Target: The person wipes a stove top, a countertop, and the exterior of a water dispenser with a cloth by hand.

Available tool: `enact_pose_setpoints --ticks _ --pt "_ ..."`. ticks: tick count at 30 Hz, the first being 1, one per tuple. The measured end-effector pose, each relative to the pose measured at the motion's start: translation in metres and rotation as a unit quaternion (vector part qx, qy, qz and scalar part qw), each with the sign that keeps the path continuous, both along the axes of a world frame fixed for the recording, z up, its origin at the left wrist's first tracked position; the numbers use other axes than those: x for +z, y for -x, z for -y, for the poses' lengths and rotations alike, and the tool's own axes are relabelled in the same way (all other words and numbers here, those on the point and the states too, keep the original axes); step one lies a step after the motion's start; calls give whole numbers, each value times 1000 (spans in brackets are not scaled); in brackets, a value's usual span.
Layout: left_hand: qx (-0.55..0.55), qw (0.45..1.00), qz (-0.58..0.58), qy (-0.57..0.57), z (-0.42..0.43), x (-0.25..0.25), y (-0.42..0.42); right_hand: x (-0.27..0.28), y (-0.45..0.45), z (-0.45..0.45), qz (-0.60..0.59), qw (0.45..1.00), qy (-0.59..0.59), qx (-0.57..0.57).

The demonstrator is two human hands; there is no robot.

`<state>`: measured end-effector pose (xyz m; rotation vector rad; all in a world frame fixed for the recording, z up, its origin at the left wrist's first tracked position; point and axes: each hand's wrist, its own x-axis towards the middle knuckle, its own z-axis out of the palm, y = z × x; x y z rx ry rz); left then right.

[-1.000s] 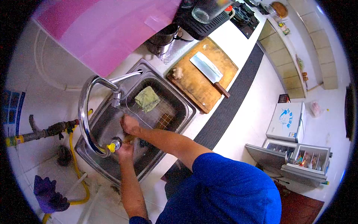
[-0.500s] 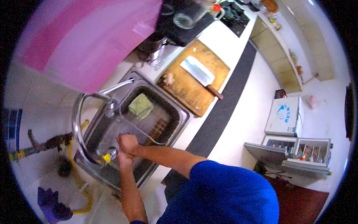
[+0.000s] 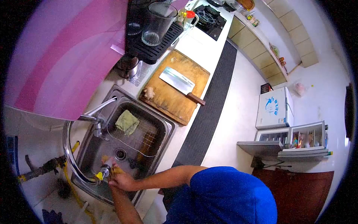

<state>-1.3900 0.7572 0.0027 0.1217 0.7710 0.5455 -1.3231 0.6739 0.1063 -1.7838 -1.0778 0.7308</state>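
On my feed, left hand (image 3: 112, 163) and right hand (image 3: 123, 182) looked mid-rinse; couldn't tell either grip's state, ginger (image 3: 149, 93) sat uncut.

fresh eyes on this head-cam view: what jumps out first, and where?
Probably the large pink panel filling the upper left. Then the cleaver lying on the wooden cutting board beside the sink, its handle jutting past the board's edge. After that, the curved chrome faucet arching over the sink, with the right hand near its outlet.
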Motion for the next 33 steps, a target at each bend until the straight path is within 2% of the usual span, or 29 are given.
enact_pose_setpoints --ticks 1,3,4,6,8,10,11,13,14,15,16,17,18,20,21,23,24,25,27,28,29,31,32,33 --pt "1 1000 -10 -4 4 1 -2 -10 -2 -5 -1 1000 1 1" --pt "-3 1000 -28 -12 8 7 -11 -32 -14 -26 28 973 220 63" --pt "-1 999 -38 -19 9 12 -18 -36 -29 -37 29 974 215 64" --pt "11 998 -63 -19 13 19 -23 -40 -61 -52 67 994 80 -14" --pt "17 998 -63 -16 8 17 -16 -73 -80 -76 60 990 123 -29" --pt "-5 999 -35 -9 -2 -2 10 -81 -73 -87 46 984 166 -43" --pt "-26 1000 -1 4 -2 -12 20 -80 -70 -87 25 988 136 -63" --pt "-26 1000 -4 4 1 1 14 -90 -53 -78 11 990 106 -88" --pt "-46 996 70 -33 -2 -2 7 -110 -23 -66 5 995 31 -100" --pt "-66 985 144 -69 -5 -6 1 -92 -24 -56 -13 999 38 -32" --pt "-62 983 155 -73 -8 -4 0 -72 -27 -46 -33 998 46 35" --pt "-46 991 114 -60 -8 -2 -2 -21 -43 -27 -63 972 138 178" --pt "-27 996 70 -45 -9 -1 -3 -20 -38 -22 -60 972 137 179" --pt "-18 999 27 -41 -7 3 -10 -26 -9 -5 -95 982 119 111" --pt "-21 999 12 -44 -5 4 -16 -29 -11 -6 -98 981 120 113" --pt "-28 998 -6 -50 -1 12 -37 -40 -28 -26 70 983 163 43" --pt "-29 998 -11 -55 0 15 -44 -42 -46 -39 83 973 212 16" --pt "-31 998 -17 -58 1 14 -45 -53 -63 -50 80 973 214 14" --pt "-22 996 -55 -63 -2 -8 -29 -60 -88 -68 71 975 212 11" --pt "-11 993 -105 -57 -3 -41 -1 -55 -98 -72 78 977 196 7" --pt "-9 992 -108 -58 -6 -37 14 -53 -102 -73 87 979 182 2" --pt "-8 999 -22 36 -9 -17 31 -67 -87 -81 70 982 172 14" --pt "-44 990 137 14 -8 -13 26 -76 -80 -81 56 985 162 25" --pt "-52 984 169 -1 -10 -8 23 -73 -73 -75 60 985 163 22"
